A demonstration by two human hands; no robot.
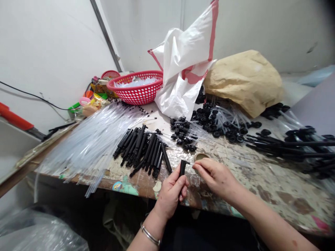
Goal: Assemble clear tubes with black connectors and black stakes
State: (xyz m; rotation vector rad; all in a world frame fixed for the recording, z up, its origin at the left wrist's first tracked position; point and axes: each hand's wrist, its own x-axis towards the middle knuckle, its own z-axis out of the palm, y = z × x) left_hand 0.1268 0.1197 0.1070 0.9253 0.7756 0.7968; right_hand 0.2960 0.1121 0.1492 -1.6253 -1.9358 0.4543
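My left hand [171,190] is closed around a black plastic tube [182,168] with a short side spout at its top, held upright at the table's front edge. My right hand [213,174] pinches a thin pale piece [192,164], a slim tube or stick, whose tip meets the spout. Just behind the right fingers sits a small round dish [201,156], partly covered by them. To the left of my hands lies a pile of similar black tubes [141,148]. Beyond them is a heap of black fittings [183,130] with thin clear tubes attached.
Long clear plastic tubes [86,139] spread over the table's left side. A red basket [137,94], a white sack [180,69] and a brown paper bag [243,80] stand at the back. Long black parts [290,148] lie at the right on the worn table [261,177].
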